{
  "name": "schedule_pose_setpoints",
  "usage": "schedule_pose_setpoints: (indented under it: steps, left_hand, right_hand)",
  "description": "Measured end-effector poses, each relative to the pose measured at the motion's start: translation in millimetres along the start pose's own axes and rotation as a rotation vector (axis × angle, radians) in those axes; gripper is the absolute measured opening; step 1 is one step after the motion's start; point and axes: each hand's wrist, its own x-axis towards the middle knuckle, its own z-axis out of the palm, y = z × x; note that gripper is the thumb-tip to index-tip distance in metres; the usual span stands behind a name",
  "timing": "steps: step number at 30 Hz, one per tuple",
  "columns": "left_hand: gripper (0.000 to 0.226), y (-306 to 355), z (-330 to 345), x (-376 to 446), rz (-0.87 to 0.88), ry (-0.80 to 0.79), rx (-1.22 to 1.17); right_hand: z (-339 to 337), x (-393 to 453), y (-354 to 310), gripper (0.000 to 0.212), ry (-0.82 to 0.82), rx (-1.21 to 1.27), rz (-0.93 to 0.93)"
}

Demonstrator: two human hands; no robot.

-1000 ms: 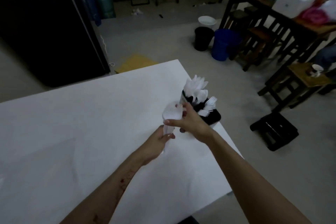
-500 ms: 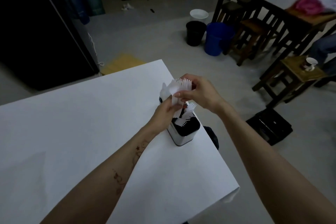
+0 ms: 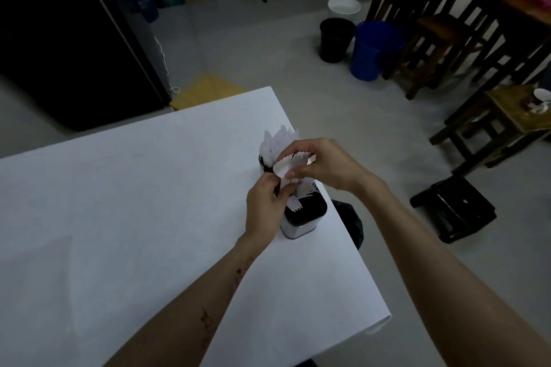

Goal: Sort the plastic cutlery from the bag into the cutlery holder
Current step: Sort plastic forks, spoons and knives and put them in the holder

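Observation:
A black-topped cutlery holder (image 3: 304, 214) stands near the right edge of the white table (image 3: 119, 202), with white plastic forks (image 3: 307, 188) and other white cutlery (image 3: 277, 140) sticking up from it. Just above the holder both hands grip a bundle of white plastic forks (image 3: 293, 161), tines fanned upward. My right hand (image 3: 328, 164) pinches the bundle's top from the right. My left hand (image 3: 265, 202) holds its lower part from the left. Whether a clear bag wraps the bundle I cannot tell.
A black object (image 3: 348, 220) hangs just past the table's right edge. On the floor sit a black crate (image 3: 453, 208), a blue bucket (image 3: 372, 50), a black bin (image 3: 335, 39) and a white bucket (image 3: 343, 7). Dark wooden stools and tables (image 3: 447, 27) crowd the right.
Both hands lifted the fork bundle from in front of the holder to just above it. Over the last half second they have held nearly the same pose.

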Motion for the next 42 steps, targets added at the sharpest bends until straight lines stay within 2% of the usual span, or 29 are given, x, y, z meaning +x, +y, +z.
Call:
schedule_pose_setpoints:
  steps: [3, 7, 18, 22, 24, 27, 30, 32, 34, 38, 42]
  left_hand:
    - [0.009, -3.6, 1.3, -2.8, 0.021, 0.026, 0.106]
    - [0.015, -5.5, -1.5, -8.1, 0.035, 0.018, 0.082]
    - [0.024, -10.3, -8.1, -16.8, 0.117, 0.018, 0.057]
    - [0.022, -14.6, -9.9, -19.1, 0.11, 0.014, 0.076]
    - [0.026, -16.8, -9.2, -18.7, 0.139, 0.022, 0.087]
    - [0.042, -14.2, -8.7, -19.0, 0.102, 0.023, -0.052]
    - [0.041, -13.2, -10.0, -20.1, 0.066, -0.008, -0.119]
    - [0.035, -16.1, -10.7, -22.1, 0.072, -0.015, -0.1]
    - [0.032, -20.2, -11.6, -24.2, 0.101, -0.01, -0.022]
    - [0.04, -32.4, -13.6, -25.4, 0.14, 0.012, 0.098]
    - [0.041, -33.4, -16.6, -28.1, 0.178, -0.002, 0.081]
  right_hand:
    - [5.6, -5.2, 4.2, 0.026, 0.036, 0.04, 0.006]
    - [13.8, -13.8, 10.4, 0.024, 0.096, 0.047, -0.008]
    - [33.8, -30.4, 23.1, 0.017, 0.283, -0.162, -0.119]
    - [35.5, -30.6, 24.4, 0.015, 0.27, -0.243, -0.198]
    - [37.3, -30.7, 29.0, 0.018, 0.269, -0.281, -0.232]
    - [40.0, -34.6, 32.6, 0.03, 0.337, -0.275, -0.233]
    - [47.6, -41.3, 33.6, 0.037, 0.389, -0.303, -0.299]
    - [56.2, -47.3, 33.8, 0.04, 0.372, -0.342, -0.308]
    - [67.2, -54.3, 33.7, 0.052, 0.339, -0.374, -0.267]
    - [82.0, -62.2, 31.1, 0.077, 0.275, -0.413, -0.148]
    - [86.1, -64.8, 27.0, 0.07, 0.321, -0.425, -0.174]
